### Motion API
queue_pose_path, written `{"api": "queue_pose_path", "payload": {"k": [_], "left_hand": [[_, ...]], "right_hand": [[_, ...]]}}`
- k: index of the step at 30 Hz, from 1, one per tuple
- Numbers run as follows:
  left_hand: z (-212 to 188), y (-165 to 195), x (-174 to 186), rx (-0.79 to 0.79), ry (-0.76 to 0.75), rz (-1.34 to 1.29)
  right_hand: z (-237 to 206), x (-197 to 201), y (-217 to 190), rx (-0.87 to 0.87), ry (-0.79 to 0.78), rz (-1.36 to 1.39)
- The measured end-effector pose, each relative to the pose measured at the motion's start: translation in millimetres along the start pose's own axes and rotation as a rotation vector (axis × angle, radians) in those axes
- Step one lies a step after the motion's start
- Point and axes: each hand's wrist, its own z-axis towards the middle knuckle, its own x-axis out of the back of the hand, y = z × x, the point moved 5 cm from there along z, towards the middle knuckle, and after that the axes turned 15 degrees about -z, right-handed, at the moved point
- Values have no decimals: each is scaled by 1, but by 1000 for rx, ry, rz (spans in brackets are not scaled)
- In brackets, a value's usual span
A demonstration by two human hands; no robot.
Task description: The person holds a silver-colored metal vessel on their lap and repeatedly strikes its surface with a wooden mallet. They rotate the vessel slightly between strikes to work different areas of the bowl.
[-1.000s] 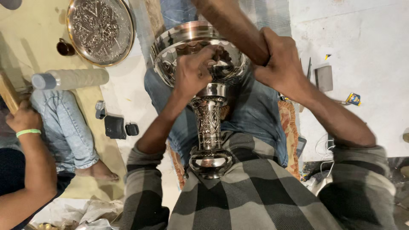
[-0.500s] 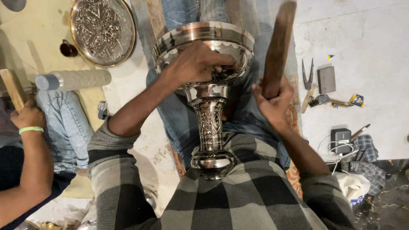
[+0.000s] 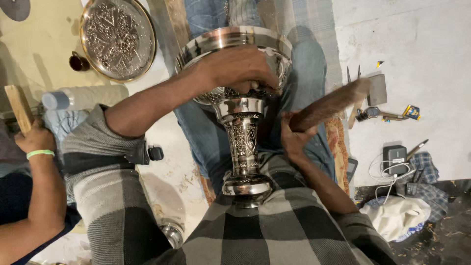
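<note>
A large engraved silver goblet (image 3: 241, 122) lies in a seated person's lap, bowl pointing away from them, foot against their checked shirt. Far left of the goblet, a co-worker's hand (image 3: 34, 140) with a green wristband grips a wooden piece (image 3: 19, 108). Up and left of the goblet, an embossed round metal tray (image 3: 117, 38) lies on the floor. The left hand (image 3: 243, 68) is curled over the goblet's rim, fingers reaching inside. Just right of the stem, the right hand (image 3: 293, 137) is wrapped tight around a wooden mallet (image 3: 329, 104), blurred. Farther right, small tools (image 3: 373, 100) lie scattered
</note>
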Motion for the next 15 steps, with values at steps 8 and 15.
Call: {"api": "queue_pose_path", "payload": {"k": [8,15], "left_hand": [[9,5,0,-82,-82,42],[7,1,-7,-64,-218,50]], "right_hand": [[-2,-25,-10,-3,-80,-36],[-3,-35,-9,-91,-194,-74]]}}
